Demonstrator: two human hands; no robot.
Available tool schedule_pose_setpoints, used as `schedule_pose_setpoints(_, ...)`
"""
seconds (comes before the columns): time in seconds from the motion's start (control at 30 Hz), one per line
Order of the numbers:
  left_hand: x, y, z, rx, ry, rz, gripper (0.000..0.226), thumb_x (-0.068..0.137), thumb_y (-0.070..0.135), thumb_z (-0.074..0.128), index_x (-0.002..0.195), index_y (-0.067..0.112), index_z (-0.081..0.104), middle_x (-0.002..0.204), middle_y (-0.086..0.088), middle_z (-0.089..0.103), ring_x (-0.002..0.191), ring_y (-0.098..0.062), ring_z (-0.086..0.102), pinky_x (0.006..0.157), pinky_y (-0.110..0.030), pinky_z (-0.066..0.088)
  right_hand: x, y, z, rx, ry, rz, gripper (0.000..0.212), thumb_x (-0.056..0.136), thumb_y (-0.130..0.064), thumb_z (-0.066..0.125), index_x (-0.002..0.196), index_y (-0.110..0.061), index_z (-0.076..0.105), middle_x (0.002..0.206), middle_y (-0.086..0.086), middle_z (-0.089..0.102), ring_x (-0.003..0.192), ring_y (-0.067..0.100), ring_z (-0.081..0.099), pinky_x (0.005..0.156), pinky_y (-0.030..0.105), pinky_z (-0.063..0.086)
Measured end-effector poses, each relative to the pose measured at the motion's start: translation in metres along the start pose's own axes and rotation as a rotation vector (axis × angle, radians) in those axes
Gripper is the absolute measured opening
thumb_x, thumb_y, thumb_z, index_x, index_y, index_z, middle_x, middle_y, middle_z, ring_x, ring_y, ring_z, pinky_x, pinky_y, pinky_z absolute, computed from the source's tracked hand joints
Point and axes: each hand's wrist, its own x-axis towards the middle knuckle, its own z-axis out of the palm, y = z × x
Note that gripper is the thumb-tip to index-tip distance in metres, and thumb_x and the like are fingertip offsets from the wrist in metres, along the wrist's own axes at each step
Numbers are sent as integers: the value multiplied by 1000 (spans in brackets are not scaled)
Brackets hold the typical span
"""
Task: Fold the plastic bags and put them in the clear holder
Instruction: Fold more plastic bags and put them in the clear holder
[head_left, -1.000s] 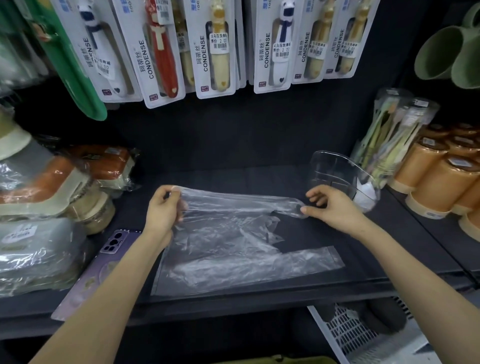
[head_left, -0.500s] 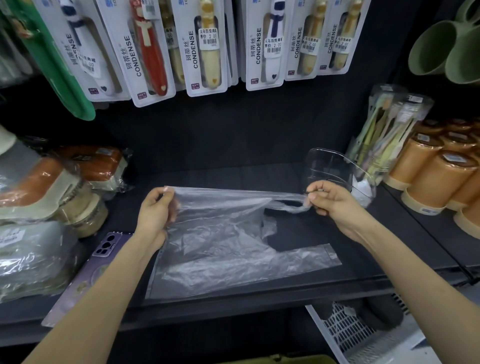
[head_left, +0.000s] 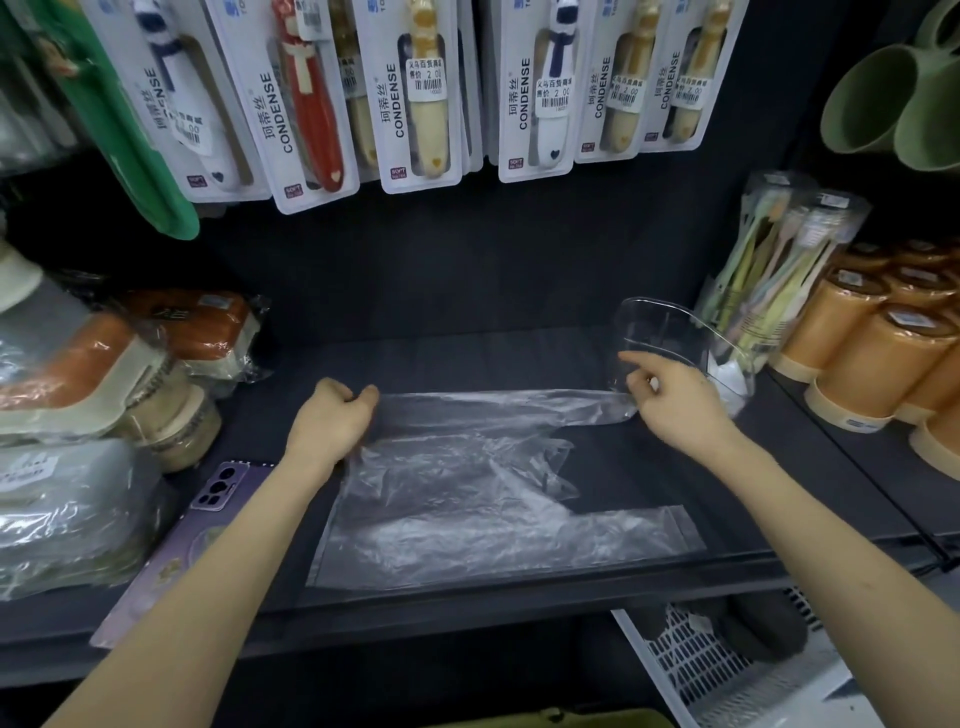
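Plastic bag (head_left: 483, 519) spread flat left of clear holder (head_left: 670, 338), left hand (head_left: 332, 415) gripping its far corner, right hand (head_left: 675, 402) pinching its handle beside the holder; equal tension should keep the fold straight.

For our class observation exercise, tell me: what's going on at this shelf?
A person is folding a clear plastic bag on a dark shelf. The left hand grips the bag's far left corner, and the right hand pinches the end of its far handle, stretching that edge out. The near part lies flat. The clear holder stands just behind the right hand.
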Motion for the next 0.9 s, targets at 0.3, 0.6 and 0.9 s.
schedule_pose_setpoints(0.3,-19,-25,19,501,-27,728,66,93,40,19,132,1,54,136,-17,55,130,-34,48,112,-36,26,-28,-81,60,-288,-179,-421,47,104,-31,33,142,-6,44,145,12,46,137,27,40,115,38,23)
schedule_pose_setpoints(0.6,-15,-38,23,675,-210,498,78,90,67,-4,154,23,6,162,-1,1,149,-18,-4,118,-31,-6,-5,-45,70,-405,-416,-284,57,104,-45,14,153,-17,21,161,-2,12,148,12,3,120,34,-3)
schedule_pose_setpoints(0.9,-89,-31,17,636,-82,604,100,69,57,-21,153,11,8,161,-3,0,149,-17,-7,110,-24,-19,-70,-115,87,-390,-284,-482,83,85,-55,-8,153,-13,14,161,4,11,149,16,2,116,34,-14)
